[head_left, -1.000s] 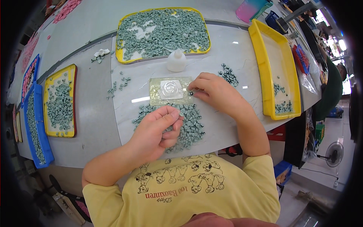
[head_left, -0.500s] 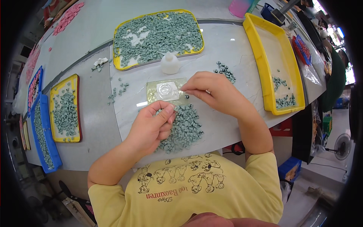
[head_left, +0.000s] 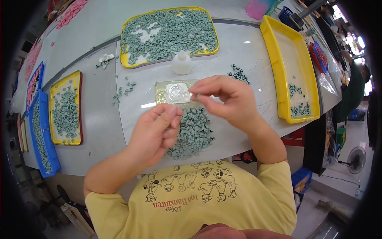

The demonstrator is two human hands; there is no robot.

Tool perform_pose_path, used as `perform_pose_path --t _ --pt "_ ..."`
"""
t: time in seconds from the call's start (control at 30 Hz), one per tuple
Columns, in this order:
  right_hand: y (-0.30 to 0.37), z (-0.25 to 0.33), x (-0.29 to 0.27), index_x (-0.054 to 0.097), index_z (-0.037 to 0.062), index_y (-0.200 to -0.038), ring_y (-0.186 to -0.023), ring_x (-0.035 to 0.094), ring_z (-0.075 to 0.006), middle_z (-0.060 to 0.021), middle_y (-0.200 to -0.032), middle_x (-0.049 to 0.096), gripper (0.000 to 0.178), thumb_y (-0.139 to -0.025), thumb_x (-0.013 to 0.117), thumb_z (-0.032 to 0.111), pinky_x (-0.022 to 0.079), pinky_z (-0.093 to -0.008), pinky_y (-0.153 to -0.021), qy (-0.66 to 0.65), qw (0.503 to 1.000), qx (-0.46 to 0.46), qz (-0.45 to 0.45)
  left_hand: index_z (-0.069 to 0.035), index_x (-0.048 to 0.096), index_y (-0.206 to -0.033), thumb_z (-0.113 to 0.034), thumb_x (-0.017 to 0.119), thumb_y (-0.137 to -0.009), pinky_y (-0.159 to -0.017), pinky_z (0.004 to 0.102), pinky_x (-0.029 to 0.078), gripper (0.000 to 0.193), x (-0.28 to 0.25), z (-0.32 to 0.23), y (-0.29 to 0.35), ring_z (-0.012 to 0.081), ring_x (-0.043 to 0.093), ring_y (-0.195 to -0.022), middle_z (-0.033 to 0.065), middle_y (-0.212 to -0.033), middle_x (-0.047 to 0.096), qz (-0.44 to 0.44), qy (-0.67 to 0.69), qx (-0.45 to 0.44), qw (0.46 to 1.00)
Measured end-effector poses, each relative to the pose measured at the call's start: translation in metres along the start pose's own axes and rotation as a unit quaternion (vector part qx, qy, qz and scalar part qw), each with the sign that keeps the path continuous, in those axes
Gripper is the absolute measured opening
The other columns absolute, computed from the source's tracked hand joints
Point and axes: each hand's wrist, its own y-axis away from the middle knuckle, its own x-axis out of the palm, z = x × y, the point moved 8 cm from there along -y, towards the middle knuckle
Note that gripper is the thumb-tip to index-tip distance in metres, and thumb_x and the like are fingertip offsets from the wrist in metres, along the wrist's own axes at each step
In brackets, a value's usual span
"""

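A: What sits left of the clear plastic blister [head_left: 178, 92]?
B: A blue tray [head_left: 41, 135] and a small yellow tray [head_left: 66, 108], both holding grey-green pieces.
A: The hands?
B: Left hand [head_left: 153, 133] is curled over the loose pile [head_left: 193, 133] below the blister; whether it holds a piece, I cannot tell. Right hand [head_left: 225, 97] pinches something small at the blister's right edge.
A: Farther right?
B: A long yellow tray [head_left: 292, 65], nearly bare.

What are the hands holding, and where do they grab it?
The right hand pinches something tiny at its fingertips above the clear plate; it is too small to tell what. The left hand curls over the green pile; any hold is hidden.
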Motion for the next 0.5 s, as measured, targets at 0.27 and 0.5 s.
perform_pose_path --t 0.27,0.5 --pt "-0.036 -0.061 0.009 0.062 -0.0051 -0.094 -0.074 0.061 -0.0121 -0.0094 -0.085 0.063 0.015 -0.079 0.062 -0.006 0.051 -0.0226 -0.065 -0.003 0.988 0.156 -0.01 -0.005 0.051 -0.095 -0.018 0.049 -0.093 -0.041 0.0166 0.021 0.014 -0.13 -0.069 0.006 0.0033 0.029 -0.053 -0.0022 -0.074 0.043 -0.106 0.006 0.108 0.988" --pt "-0.072 -0.118 0.068 0.066 -0.0037 -0.092 -0.069 0.058 -0.0099 -0.006 -0.081 0.062 0.013 -0.08 0.062 -0.003 0.049 -0.0211 -0.061 0.16 0.964 0.202 0.07 -0.005 0.05 -0.095 -0.019 0.048 -0.093 -0.041 0.0165 0.019 0.014 -0.229 -0.102 -0.01 0.0032 0.028 -0.054 -0.0025 -0.074 0.041 -0.11 0.059 0.141 0.982"
